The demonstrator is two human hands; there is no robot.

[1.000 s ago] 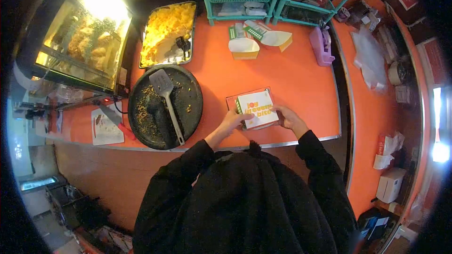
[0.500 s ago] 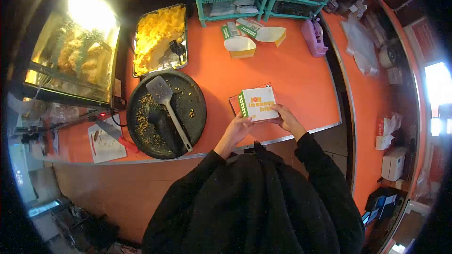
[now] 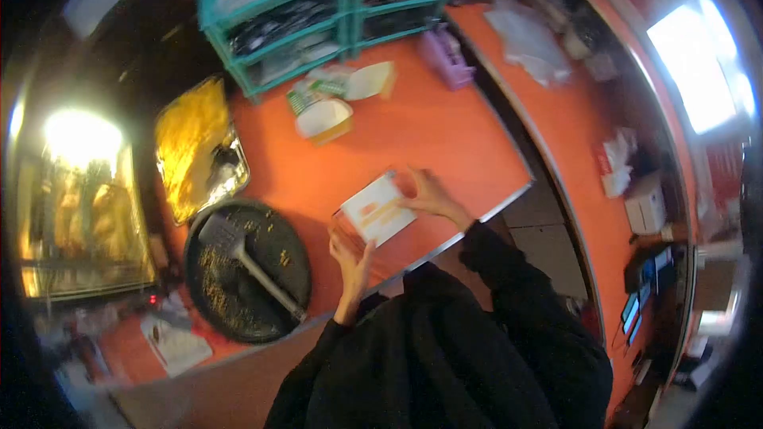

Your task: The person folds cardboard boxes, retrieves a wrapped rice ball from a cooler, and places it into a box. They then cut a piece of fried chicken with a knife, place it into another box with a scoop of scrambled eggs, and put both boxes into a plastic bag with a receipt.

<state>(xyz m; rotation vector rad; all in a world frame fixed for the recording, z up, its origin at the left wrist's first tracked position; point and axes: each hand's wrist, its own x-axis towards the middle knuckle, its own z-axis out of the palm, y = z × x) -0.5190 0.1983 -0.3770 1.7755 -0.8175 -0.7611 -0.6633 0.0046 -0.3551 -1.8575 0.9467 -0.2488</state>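
Observation:
A small white cardboard food box (image 3: 380, 210) with orange lettering lies close over the orange counter (image 3: 429, 123), blurred by motion. At its lower left corner is my left hand (image 3: 348, 262), thumb and fingers spread around the corner. My right hand (image 3: 433, 197) is at the box's right edge, its thumb at the lid and its fingers stretched out and apart. Part of a dark-edged square (image 3: 338, 214) peeks out from under the box's left side.
Left of the hands sits a round black pan (image 3: 238, 302) with crumbs and a grey spatula (image 3: 246, 262). Behind it stands a metal tray of yellow food (image 3: 191, 143). Open cartons (image 3: 324, 119), teal shelves (image 3: 286, 24) and a purple tape dispenser (image 3: 447, 57) are at the back.
The view has turned and shifted. The box, earlier gripped between both hands, now appears lower and tilted in view, and the fingers of both hands have spread apart around it.

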